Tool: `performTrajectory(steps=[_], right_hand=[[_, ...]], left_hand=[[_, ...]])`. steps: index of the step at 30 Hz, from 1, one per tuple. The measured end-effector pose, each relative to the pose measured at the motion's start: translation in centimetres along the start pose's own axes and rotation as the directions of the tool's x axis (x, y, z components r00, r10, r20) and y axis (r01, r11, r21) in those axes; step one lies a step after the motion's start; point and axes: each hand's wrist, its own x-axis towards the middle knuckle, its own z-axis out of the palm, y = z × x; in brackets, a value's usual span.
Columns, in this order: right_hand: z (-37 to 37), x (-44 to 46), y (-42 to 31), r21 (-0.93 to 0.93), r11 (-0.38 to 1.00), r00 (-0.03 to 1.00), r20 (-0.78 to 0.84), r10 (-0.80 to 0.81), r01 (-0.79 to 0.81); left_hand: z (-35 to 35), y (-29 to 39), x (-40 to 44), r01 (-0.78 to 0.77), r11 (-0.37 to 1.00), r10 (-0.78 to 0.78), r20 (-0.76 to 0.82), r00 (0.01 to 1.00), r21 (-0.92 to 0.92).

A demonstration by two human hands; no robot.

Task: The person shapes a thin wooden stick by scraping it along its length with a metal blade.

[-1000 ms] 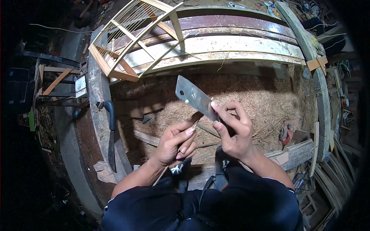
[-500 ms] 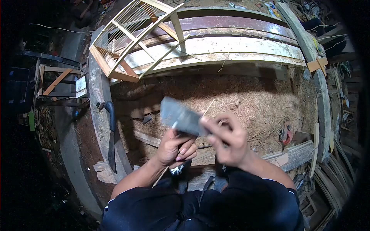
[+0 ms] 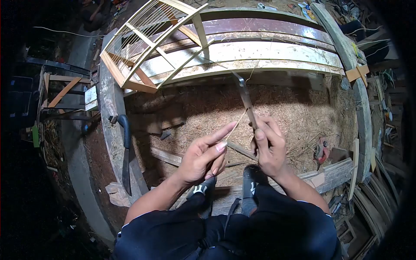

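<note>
My left hand [image 3: 203, 158] pinches a thin bamboo strip [image 3: 234, 129] between thumb and fingers. The strip slants up to the right and meets the blade near its middle. In my right hand [image 3: 271, 149] is a wide-bladed knife [image 3: 245, 96], turned nearly edge-on, its tip pointing up and slightly left. My right fingers close around its lower end and hide most of the handle. Above and to the left, a wooden frame strung with many thin slats [image 3: 151, 43] rests on the bench planks [image 3: 242, 52].
A second knife with a dark handle [image 3: 125, 134] lies on the left beam [image 3: 113, 99]. Shavings [image 3: 294, 117] cover the ground between the beams. A red-and-grey tool [image 3: 321, 151] sits at the right. Bent wood strips [image 3: 372, 195] are stacked lower right. Another person's arm [image 3: 96, 13] shows at top left.
The knife has swung from broadside over my left hand to nearly upright, edge-on, farther right. My right hand has moved slightly right, and my left hand has turned, its index finger extended along the strip.
</note>
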Motion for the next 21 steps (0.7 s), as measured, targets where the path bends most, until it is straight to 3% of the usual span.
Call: performTrajectory(steps=[4,6,9,11,17,19,21], right_hand=[[0.1,-0.7,0.5,0.196,0.981,0.999,-0.054,-0.008,0.018],[-0.2,-0.3,-0.2,0.163,0.984,0.996,-0.058,-0.062,0.070],[-0.4,0.1,-1.1,-0.093,0.969,0.971,0.099,-0.218,0.227],[0.0,-0.2,-1.0,-0.085,0.969,0.968,0.124,-0.219,0.230],[1.1,-0.1,-1.1,-0.082,0.956,0.954,0.125,-0.271,0.282],[1.1,0.1,-1.0,-0.214,0.905,0.929,0.130,-0.348,0.369],[1.2,0.0,-1.3,-0.222,0.902,0.928,0.131,-0.348,0.369]], left_hand=[[0.0,0.8,0.1,0.030,0.999,-0.031,-0.019,0.999,-0.023],[-0.4,0.5,0.1,0.029,0.998,-0.029,0.003,1.000,-0.055],[-1.1,-0.1,0.1,0.023,0.991,-0.023,0.000,1.000,-0.129],[-1.0,-0.2,0.1,0.018,0.985,-0.023,-0.027,0.999,-0.174],[-1.0,0.3,0.4,0.051,0.997,-0.041,-0.182,0.982,0.054],[-0.6,0.2,0.5,0.021,0.999,-0.027,-0.223,0.974,-0.028],[-0.8,-0.3,0.4,-0.012,0.994,-0.018,-0.263,0.965,-0.110]])
